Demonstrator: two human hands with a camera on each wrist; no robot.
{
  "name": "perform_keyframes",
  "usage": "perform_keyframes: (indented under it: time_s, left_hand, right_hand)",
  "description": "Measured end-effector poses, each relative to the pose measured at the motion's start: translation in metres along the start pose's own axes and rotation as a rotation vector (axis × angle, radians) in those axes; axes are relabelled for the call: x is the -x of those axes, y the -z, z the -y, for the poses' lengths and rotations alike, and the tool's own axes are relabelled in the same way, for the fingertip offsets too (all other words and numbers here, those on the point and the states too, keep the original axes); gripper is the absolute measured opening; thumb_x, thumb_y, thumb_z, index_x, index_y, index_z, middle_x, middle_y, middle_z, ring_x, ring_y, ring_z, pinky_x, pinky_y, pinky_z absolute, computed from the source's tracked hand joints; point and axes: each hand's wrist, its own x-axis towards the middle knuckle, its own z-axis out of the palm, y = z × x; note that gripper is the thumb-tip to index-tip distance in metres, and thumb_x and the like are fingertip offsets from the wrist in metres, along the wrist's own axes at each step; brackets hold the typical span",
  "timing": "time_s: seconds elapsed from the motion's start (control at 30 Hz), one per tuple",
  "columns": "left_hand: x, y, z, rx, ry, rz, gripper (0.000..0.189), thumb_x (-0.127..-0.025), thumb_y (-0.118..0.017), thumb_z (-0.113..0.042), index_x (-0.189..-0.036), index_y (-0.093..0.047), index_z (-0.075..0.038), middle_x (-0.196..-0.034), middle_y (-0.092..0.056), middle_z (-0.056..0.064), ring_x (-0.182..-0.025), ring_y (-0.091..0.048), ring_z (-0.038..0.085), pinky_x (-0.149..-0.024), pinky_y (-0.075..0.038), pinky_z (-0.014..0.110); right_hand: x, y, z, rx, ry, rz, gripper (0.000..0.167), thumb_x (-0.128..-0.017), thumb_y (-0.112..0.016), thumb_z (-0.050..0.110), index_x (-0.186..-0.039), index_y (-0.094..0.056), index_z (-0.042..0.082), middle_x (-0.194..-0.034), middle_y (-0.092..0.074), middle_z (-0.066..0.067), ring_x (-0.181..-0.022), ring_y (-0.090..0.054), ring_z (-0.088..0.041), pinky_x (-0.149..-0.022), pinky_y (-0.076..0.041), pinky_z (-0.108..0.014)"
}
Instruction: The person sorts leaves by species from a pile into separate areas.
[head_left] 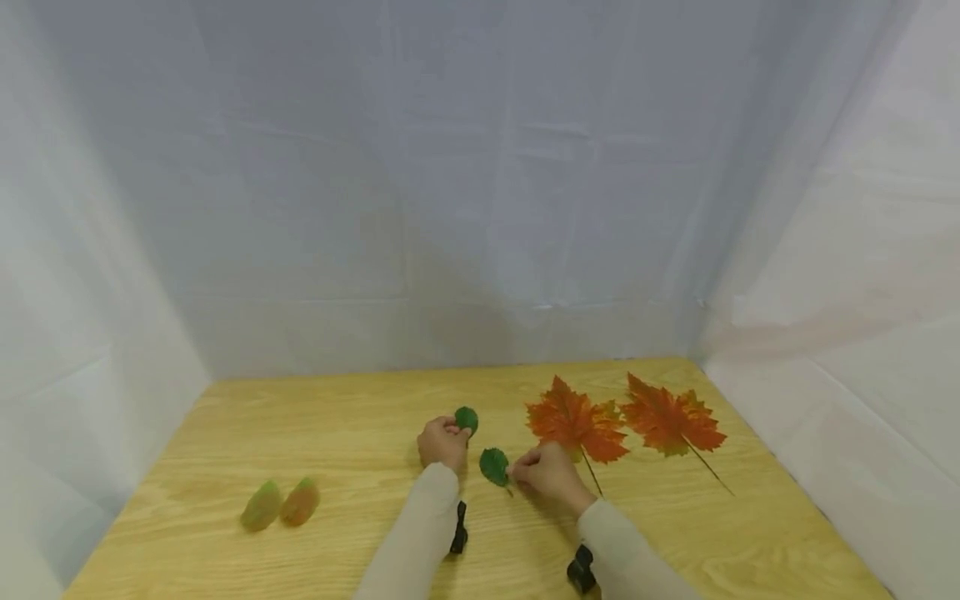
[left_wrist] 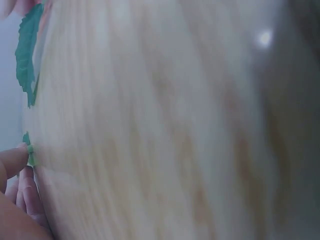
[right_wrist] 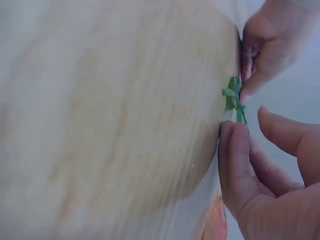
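Note:
Between the thumb and fingers of my left hand (head_left: 444, 442) is the edge of a small green leaf (head_left: 467, 419), held near the middle of the table. The left wrist view shows that leaf (left_wrist: 30, 152) edge-on at the thumb tip. A second green leaf (head_left: 494, 466), with serrated edges and a short stem, lies slightly nearer and to the right. My right hand (head_left: 551, 475) has its fingertips at this leaf's right edge. From the right wrist, the thumb of the right hand (right_wrist: 280, 175) stands apart from its fingers.
Two red-orange maple leaves, a left one (head_left: 573, 421) and a right one (head_left: 671, 415), lie on the wooden table (head_left: 337, 425) at the right, stems toward me. Two yellow-green and reddish leaves (head_left: 262, 506) lie at the left. White sheeting (head_left: 450, 208) encloses the back and sides.

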Motion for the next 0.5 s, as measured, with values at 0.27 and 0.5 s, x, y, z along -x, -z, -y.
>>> perform_keyframes:
  time_s: [0.27,0.5]
  left_hand:
    - [-0.003,0.0,0.002,0.001,-0.005,0.003,0.028,-0.081,-0.076,-0.009,-0.107,-0.07,0.0,-0.085,-0.068,0.007,-0.079,-0.065,0.022,-0.074,-0.054,0.04]
    - [0.0,0.003,0.0,0.017,-0.002,0.011,0.027,-0.081,-0.076,-0.008,-0.106,-0.069,0.001,-0.085,-0.068,0.008,-0.08,-0.065,0.022,-0.072,-0.054,0.039]
  right_hand:
    - [-0.023,-0.007,-0.002,-0.317,-0.198,-0.023,0.02,-0.085,-0.072,0.007,-0.097,-0.07,-0.01,-0.087,-0.07,-0.013,-0.07,-0.069,-0.015,-0.066,-0.058,-0.029]
    - [-0.024,-0.01,-0.003,-0.259,-0.19,-0.038,0.011,-0.083,-0.073,0.003,-0.09,-0.072,-0.006,-0.084,-0.07,-0.011,-0.066,-0.068,-0.013,-0.063,-0.058,-0.028]
